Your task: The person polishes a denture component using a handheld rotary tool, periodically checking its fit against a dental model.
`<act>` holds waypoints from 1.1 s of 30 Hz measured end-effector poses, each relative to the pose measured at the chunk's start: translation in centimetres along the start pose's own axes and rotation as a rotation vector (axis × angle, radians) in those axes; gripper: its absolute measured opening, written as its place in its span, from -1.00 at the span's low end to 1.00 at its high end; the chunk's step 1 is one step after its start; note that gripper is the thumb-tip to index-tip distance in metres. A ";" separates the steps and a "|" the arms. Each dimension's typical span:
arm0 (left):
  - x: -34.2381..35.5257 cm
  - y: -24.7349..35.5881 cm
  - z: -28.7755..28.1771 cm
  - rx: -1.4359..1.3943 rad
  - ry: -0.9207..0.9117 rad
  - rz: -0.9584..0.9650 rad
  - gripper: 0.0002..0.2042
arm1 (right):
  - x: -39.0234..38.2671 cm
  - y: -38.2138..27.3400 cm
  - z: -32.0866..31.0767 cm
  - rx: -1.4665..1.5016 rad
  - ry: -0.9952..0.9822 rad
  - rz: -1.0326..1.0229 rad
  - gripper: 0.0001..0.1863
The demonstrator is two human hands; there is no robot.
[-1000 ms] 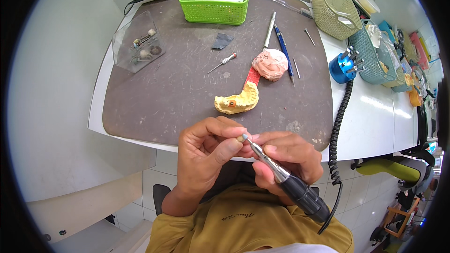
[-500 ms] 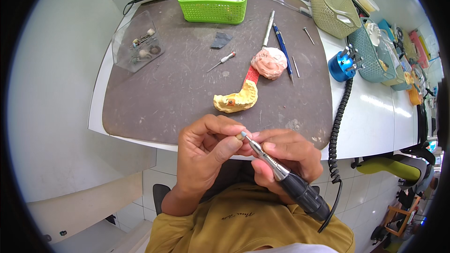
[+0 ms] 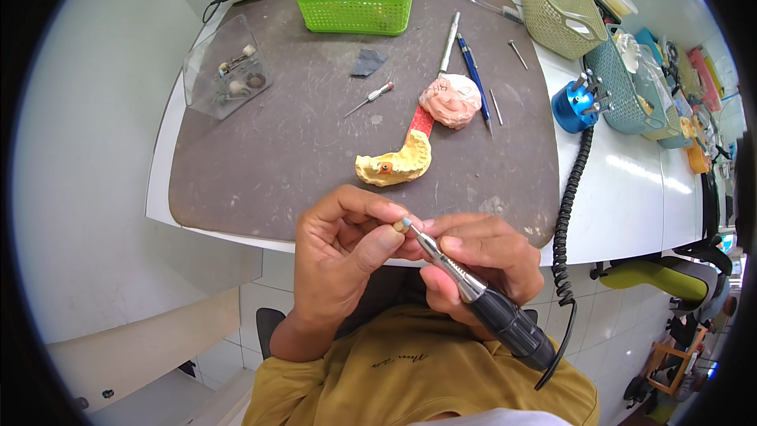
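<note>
Between the thumb and fingers of my left hand (image 3: 339,256) is a small tooth-coloured dental crown (image 3: 400,226). My right hand (image 3: 493,256) grips a black and silver rotary handpiece (image 3: 465,288). Its light-blue polishing tip (image 3: 407,222) is at the crown, and the fingertips of both hands are close together there. Beyond them on the brown mat lies a yellow plaster dental model (image 3: 398,162) with a small orange-rimmed metal piece in it. A red strip (image 3: 419,121) runs from it to a pink lump of putty (image 3: 452,101).
A small screwdriver (image 3: 369,99), grey scrap (image 3: 368,62), blue pencil-like tool (image 3: 475,79) and silver handle (image 3: 449,43) lie on the brown mat (image 3: 260,166). Around them stand a clear box (image 3: 206,83), green basket (image 3: 355,14) and blue bur holder (image 3: 574,107). A coiled cord (image 3: 564,229) hangs at right.
The view has shifted slightly, so the bench items appear a little higher and farther left. Both hands keep their grips, with the crown and tip still together.
</note>
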State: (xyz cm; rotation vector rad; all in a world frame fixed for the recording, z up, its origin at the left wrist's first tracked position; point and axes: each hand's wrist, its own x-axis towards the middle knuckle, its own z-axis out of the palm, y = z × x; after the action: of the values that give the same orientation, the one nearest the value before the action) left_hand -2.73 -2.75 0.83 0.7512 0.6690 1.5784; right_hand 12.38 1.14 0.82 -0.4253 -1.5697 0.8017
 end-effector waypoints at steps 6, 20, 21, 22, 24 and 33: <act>0.0 0.0 -0.1 -0.006 -0.002 0.007 -0.89 | 0.2 0.1 -0.1 -0.005 -0.026 -0.013 -0.63; 0.1 -0.1 0.1 -0.040 -0.006 0.016 -0.89 | -0.1 0.0 0.1 -0.030 -0.004 -0.004 -0.62; 0.1 -0.1 0.1 -0.036 -0.007 0.019 -0.89 | -0.1 0.0 0.1 -0.032 -0.007 -0.005 -0.62; 0.1 -0.2 0.1 -0.031 -0.008 0.023 -0.89 | -0.1 0.0 0.1 -0.034 -0.010 -0.007 -0.63; 0.1 -0.3 0.0 -0.016 -0.009 0.033 -0.89 | 0.0 0.0 0.1 -0.042 -0.017 -0.009 -0.64; 0.2 -0.3 0.1 -0.031 -0.007 0.036 -0.89 | -0.2 0.0 0.2 -0.049 0.012 0.021 -0.63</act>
State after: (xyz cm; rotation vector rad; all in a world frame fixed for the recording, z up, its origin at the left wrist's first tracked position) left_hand -2.49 -2.49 0.71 0.7488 0.6273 1.6148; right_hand 12.22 0.97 0.65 -0.4827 -1.5790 0.7768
